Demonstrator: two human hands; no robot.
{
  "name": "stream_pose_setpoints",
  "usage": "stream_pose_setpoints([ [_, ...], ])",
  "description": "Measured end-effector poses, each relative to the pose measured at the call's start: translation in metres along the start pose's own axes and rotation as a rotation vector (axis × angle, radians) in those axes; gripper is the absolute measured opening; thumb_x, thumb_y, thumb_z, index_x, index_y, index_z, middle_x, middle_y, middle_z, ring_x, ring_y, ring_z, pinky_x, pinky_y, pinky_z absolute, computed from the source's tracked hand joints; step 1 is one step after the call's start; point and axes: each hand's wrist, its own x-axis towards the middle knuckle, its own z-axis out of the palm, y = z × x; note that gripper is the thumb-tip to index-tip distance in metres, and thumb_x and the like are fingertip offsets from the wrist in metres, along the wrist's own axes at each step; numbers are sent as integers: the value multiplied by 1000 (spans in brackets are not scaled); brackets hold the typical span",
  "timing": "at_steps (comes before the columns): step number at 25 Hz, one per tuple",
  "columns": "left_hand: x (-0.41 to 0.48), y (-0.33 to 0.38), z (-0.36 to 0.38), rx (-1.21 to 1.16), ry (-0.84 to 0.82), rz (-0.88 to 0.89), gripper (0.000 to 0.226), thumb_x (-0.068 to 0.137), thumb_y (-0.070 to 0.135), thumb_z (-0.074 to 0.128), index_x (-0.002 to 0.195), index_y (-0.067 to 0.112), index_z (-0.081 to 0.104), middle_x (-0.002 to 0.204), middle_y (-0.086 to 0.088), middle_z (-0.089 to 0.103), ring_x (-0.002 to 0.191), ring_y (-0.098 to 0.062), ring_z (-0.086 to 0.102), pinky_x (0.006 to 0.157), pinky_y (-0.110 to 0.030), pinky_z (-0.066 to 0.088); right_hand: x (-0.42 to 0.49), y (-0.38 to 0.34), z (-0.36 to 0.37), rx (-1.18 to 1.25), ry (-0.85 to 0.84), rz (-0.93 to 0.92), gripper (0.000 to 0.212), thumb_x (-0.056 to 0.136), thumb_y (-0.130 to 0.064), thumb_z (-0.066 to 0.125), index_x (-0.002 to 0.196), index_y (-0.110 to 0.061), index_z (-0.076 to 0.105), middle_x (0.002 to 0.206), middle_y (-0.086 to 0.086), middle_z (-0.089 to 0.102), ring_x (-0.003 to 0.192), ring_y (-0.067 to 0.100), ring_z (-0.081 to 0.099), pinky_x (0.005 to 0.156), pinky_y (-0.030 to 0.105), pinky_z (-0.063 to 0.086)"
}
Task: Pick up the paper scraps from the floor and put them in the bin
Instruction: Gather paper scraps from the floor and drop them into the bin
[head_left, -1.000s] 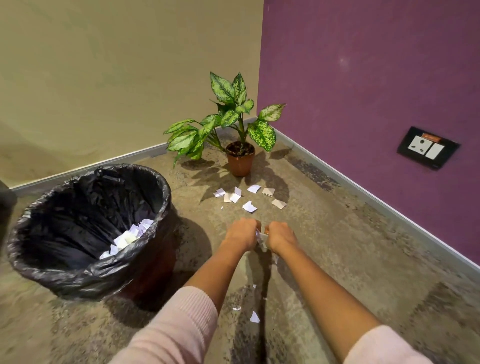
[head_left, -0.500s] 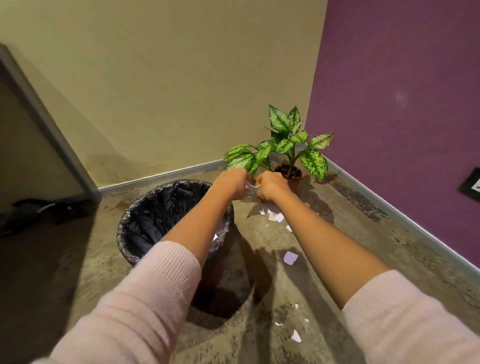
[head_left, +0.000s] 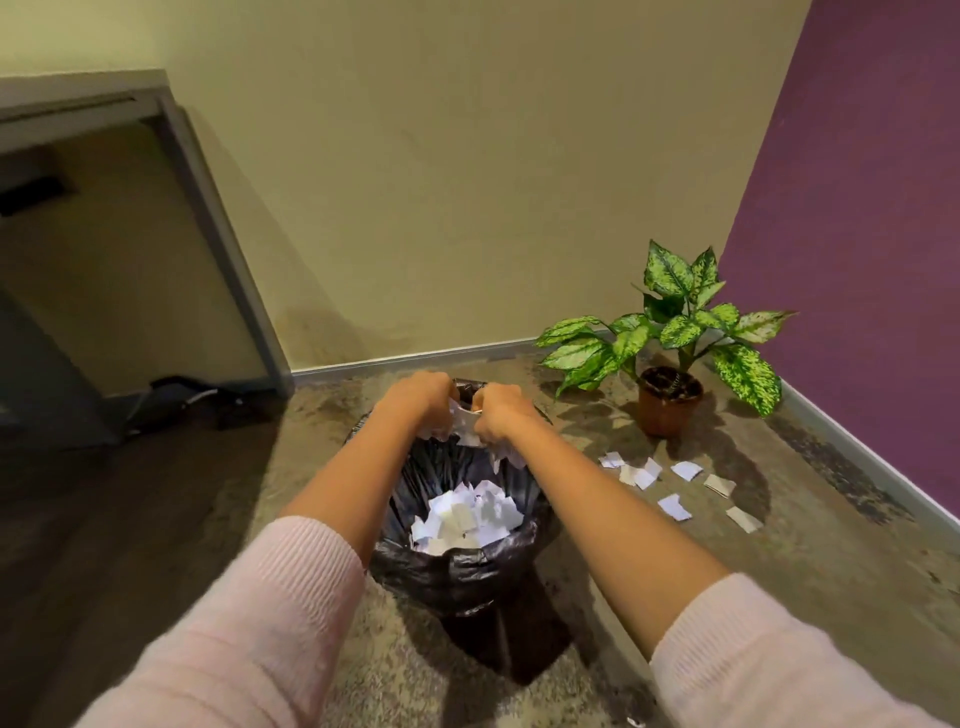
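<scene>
- While your left hand (head_left: 415, 397) and right hand (head_left: 496, 415) hover cupped together over the far rim of the bin (head_left: 457, 566), both are clenched on a bunch of paper scraps (head_left: 464, 423); white edges poke out between them.
- More scraps (head_left: 467, 517) lie in the black liner, and loose scraps (head_left: 675, 483) remain on the floor (head_left: 779, 545) near the potted plant (head_left: 670, 400).
- Expect the paper to be featherlight, limp and prone to fluttering, so part your hands low over the opening.
- Pinch the flat floor pieces at a raised edge, or sweep them together first.
</scene>
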Motion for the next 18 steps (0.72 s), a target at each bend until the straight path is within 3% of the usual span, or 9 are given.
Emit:
stream_pose_setpoints([
  [3,9,-14,19,-33,-110,-62,51,66,18,82,114,27,68,103,-3,71,86,-23,66,73,-31,54,13,-2,19,3,-89,-1,35,83,-10,69,116,-23,69,125,14,63,112,32,62,84,32,50],
  [7,16,-17,33,-9,-258,-124,67,65,28,87,126,19,62,122,-3,65,103,-25,64,80,-35,54,26,2,32,-60,-215,11,60,77,-20,79,133,-32,59,134,11,58,124,35,51,101,41,49],
  [10,20,-13,35,18,-318,-163,85,61,39,88,135,18,53,134,0,57,115,-27,59,88,-39,53,31,8,32,-108,-195,-7,67,77,-20,76,138,-34,52,138,10,54,131,36,44,105,42,45],
  [14,24,-2,30,31,-254,-135,67,63,34,86,122,13,61,121,-5,64,104,-28,64,91,-42,54,29,17,21,-79,-129,-23,67,75,-20,77,137,-29,54,139,9,56,131,33,47,105,41,46],
  [18,22,26,19,40,-115,-94,66,63,36,85,121,15,62,123,-10,63,109,-31,63,90,-43,53,11,35,-6,-1,20,-25,50,78,-18,74,126,-23,63,130,13,62,123,33,56,99,37,50],
])
